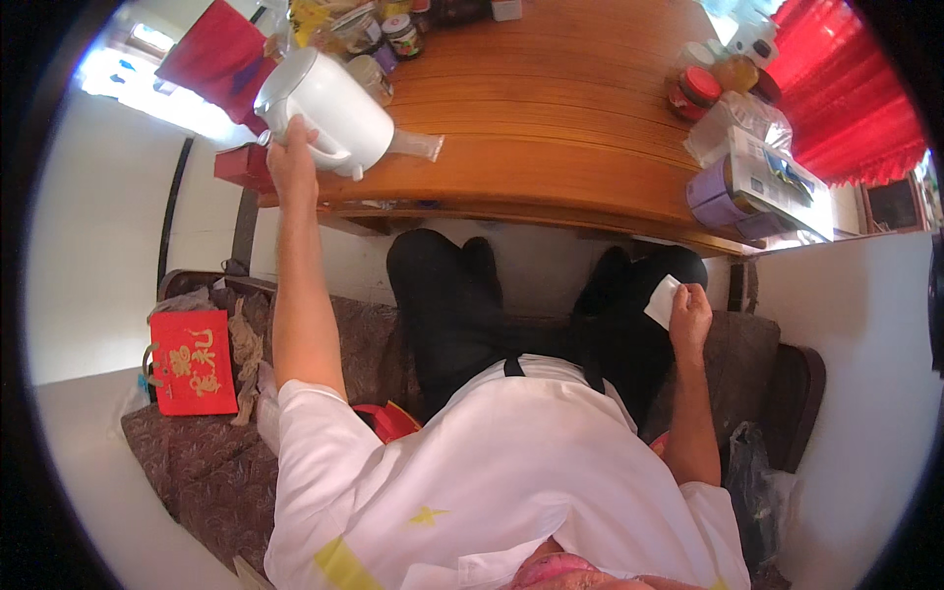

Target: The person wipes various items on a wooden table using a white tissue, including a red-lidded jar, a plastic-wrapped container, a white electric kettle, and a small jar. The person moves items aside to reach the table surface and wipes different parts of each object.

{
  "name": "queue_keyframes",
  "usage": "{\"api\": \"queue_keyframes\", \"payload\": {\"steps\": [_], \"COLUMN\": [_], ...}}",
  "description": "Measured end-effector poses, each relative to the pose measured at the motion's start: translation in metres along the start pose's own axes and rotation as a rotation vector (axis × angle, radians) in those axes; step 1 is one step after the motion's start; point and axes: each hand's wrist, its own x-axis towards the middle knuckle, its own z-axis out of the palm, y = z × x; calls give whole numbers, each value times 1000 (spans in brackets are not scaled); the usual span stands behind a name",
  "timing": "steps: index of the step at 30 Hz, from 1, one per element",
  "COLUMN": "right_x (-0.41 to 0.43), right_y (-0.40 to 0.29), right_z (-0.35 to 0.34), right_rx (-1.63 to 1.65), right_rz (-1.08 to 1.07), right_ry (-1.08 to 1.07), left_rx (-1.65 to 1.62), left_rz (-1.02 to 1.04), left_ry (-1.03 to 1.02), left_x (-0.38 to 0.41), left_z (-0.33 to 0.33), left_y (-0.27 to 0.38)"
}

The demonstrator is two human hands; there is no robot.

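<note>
My left hand (295,151) is closed around the handle of a white electric kettle (343,110), which tilts over the left end of the wooden table (531,140). A small clear plastic packet (419,144) lies on the table, partly hidden by the kettle. Near my right knee, my right hand (691,313) pinches a piece of white paper or tissue (662,301) between thumb and fingers.
Jars (402,37) stand at the table's back left. On the right are a red-lidded jar (697,88), a clear plastic container and a purple tin (715,195) with a folded newspaper (774,177). A red gift bag (195,361) rests on the patterned sofa (184,457).
</note>
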Motion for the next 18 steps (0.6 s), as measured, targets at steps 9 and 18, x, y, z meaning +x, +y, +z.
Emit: {"api": "queue_keyframes", "payload": {"steps": [9, 18], "right_x": [10, 25], "right_y": [-26, -203], "right_z": [6, 16], "right_rx": [475, 453], "right_rz": [104, -187], "right_ry": [-191, -292], "left_rx": [-41, 90], "left_rz": [77, 135], "left_ry": [-123, -374], "left_x": [-32, -146], "left_z": [-11, 50], "left_y": [68, 95]}}
